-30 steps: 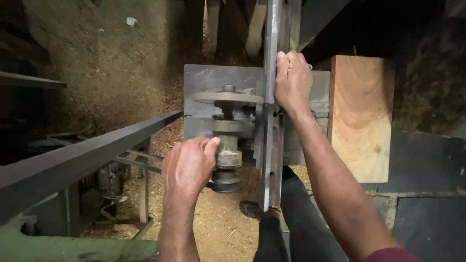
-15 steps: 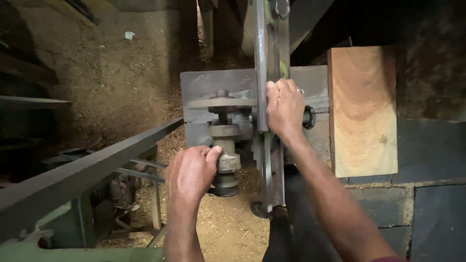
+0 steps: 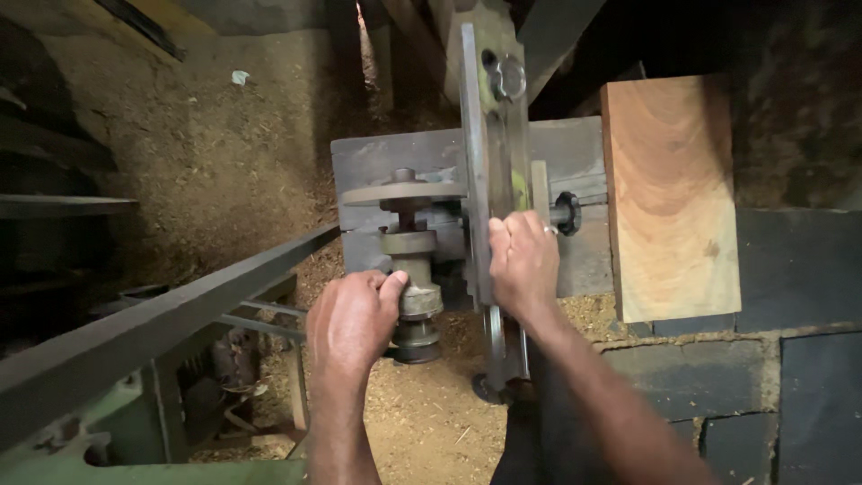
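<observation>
A pale wooden block point(image 3: 669, 198) stands upright at the right, just beside a grey metal plate point(image 3: 377, 162) that carries the machine parts. A long dark steel rail point(image 3: 153, 319) runs diagonally from the lower left up toward that plate, and green-painted machine framing point(image 3: 99, 431) sits below it. Sawdust point(image 3: 206, 153) covers the floor all around — thick under the machine and behind it. A black knob point(image 3: 567, 213) sticks out between the wooden block and the upright metal bar point(image 3: 489, 135), close to the right knuckles.

The spindle point(image 3: 411, 260) — a stepped stack of metal collars under a flat disc — stands upright in front of the grey plate, left of the bar. The left hand point(image 3: 352, 319) wraps its lower collars; its fingers point(image 3: 392, 286) are curled tight on the spindle, thumb pressed to the side. The right hand point(image 3: 523, 262) is clenched around the upright metal bar at mid-height, its fingers point(image 3: 499, 235) folded over the front edge. The bar's lower end hangs just above the sawdust.
</observation>
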